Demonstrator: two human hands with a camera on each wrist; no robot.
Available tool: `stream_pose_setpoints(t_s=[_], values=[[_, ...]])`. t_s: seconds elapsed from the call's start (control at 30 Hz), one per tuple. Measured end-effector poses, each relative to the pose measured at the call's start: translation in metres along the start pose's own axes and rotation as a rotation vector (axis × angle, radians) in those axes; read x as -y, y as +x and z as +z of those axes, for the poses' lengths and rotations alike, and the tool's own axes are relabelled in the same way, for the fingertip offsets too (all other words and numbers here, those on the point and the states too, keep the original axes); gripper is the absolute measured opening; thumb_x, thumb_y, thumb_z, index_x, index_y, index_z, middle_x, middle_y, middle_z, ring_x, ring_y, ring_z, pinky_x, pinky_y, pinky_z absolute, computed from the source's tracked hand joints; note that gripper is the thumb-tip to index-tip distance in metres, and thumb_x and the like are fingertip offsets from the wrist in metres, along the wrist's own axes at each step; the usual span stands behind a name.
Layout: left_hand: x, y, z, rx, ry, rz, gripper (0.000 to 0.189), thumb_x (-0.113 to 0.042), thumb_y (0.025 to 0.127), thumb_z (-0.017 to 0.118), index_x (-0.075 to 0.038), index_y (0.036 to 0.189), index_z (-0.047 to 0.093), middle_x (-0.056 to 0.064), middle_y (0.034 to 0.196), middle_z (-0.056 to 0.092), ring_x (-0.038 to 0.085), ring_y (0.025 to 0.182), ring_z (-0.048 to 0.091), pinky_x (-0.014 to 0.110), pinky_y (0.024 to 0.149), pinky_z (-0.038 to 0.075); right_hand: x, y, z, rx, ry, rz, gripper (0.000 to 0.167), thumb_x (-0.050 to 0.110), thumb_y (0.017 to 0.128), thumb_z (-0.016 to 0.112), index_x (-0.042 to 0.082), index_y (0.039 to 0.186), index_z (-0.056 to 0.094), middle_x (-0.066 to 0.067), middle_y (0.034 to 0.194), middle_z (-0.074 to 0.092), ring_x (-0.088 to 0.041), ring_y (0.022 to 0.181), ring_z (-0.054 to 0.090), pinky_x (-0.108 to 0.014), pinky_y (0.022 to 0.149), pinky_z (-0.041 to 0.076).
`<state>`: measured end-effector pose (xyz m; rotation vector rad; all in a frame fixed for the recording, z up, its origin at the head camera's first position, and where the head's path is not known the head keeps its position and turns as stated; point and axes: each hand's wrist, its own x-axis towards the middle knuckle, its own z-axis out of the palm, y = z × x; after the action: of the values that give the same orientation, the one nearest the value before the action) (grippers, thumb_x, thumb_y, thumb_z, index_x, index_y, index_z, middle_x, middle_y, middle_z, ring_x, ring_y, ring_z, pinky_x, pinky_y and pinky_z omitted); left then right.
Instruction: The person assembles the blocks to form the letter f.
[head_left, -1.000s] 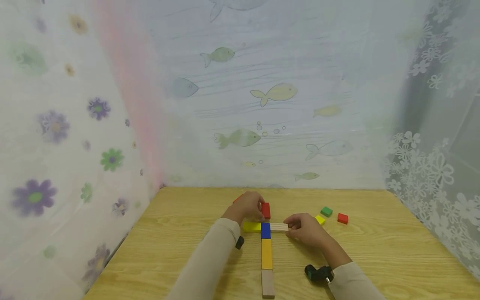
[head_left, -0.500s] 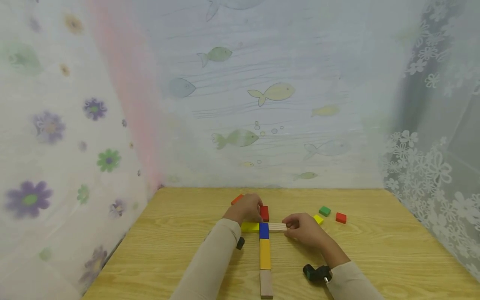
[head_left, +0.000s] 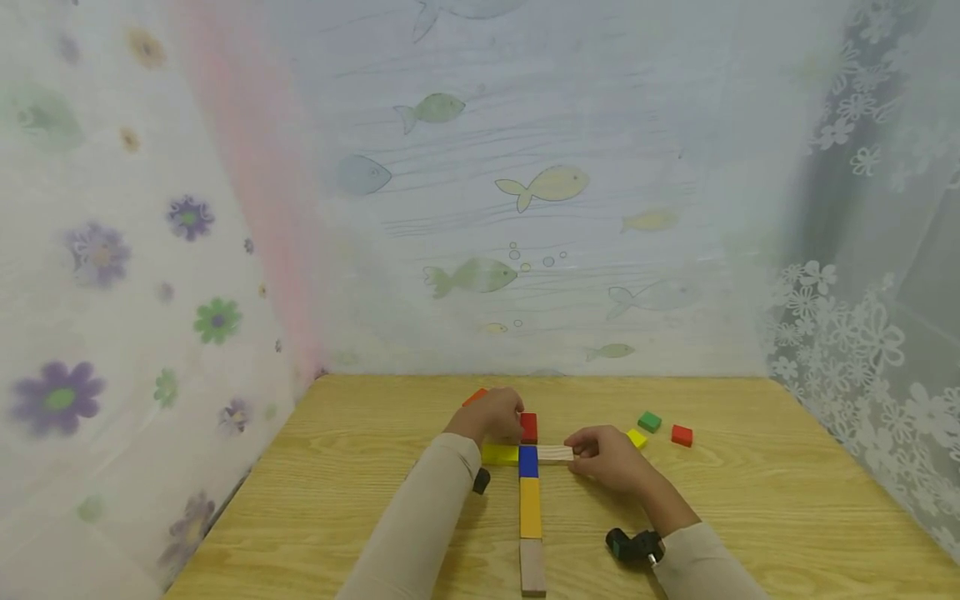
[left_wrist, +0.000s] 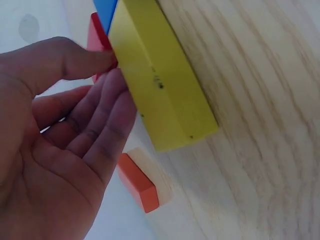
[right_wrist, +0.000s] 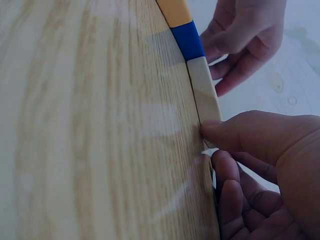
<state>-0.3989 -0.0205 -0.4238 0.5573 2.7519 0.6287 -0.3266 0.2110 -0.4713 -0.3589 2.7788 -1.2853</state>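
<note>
In the head view, a blue block [head_left: 528, 462] joins a row with an orange-yellow block [head_left: 530, 508] and a plain wooden block [head_left: 532, 567]. A yellow block [left_wrist: 160, 85] lies on its left and a pale wooden block [head_left: 555, 453] on its right. Just beyond the blue block is a red block [head_left: 528, 427]; my left hand [head_left: 495, 415] has thumb and fingertips at its left side, pinching it. My right hand [head_left: 611, 460] pinches the outer end of the pale block, with the thumb [right_wrist: 215, 131] on its near side.
An orange-red block [left_wrist: 137, 182] lies behind my left hand. Beyond my right hand are a small yellow block [head_left: 637, 438], a green block [head_left: 650, 422] and another red block [head_left: 682, 436]. A fish-patterned curtain [head_left: 450, 208] hangs at the table's [head_left: 360, 467] far edge.
The red block has come slightly nearer the blue block, and my left thumb has shifted slightly left. My right hand keeps its grip on the pale block. The head view has shifted slightly.
</note>
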Motion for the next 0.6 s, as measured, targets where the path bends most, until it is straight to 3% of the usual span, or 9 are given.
stream_pose_setpoints(t_s=[0.17,0.3,0.6], values=[[-0.0009,0.0003,0.0017,-0.003,-0.011,-0.012,0.043,-0.016,0.099,0.067,-0.005,0.14,0.063,0.008,0.134,0.068,0.023,0.111,0.066,0.04,0.096,0.055,-0.0002,0.0012,0.0011,-0.005,0.001,0.0,0.027,0.011,0.089,0.079,0.007,0.116,0.075,-0.002,0.101,0.07,-0.016,0.091,0.062,-0.031,0.08,0.054],[-0.0028,0.0003,0.0029,-0.026,0.025,0.005,0.037,-0.02,0.098,0.073,-0.005,0.131,0.069,0.008,0.13,0.07,0.024,0.117,0.066,0.04,0.096,0.057,-0.0006,0.0016,0.0007,-0.003,-0.001,0.001,0.027,0.011,0.09,0.079,0.007,0.116,0.075,-0.002,0.1,0.07,-0.016,0.091,0.062,-0.032,0.081,0.054],[-0.0006,0.0011,0.0045,-0.031,0.021,-0.01,0.033,-0.02,0.095,0.076,-0.006,0.125,0.073,0.007,0.121,0.074,0.019,0.103,0.067,0.036,0.089,0.058,-0.0012,0.0016,0.0007,-0.004,-0.001,0.005,0.026,0.011,0.089,0.08,0.008,0.115,0.075,-0.001,0.098,0.07,-0.016,0.09,0.061,-0.031,0.08,0.053]])
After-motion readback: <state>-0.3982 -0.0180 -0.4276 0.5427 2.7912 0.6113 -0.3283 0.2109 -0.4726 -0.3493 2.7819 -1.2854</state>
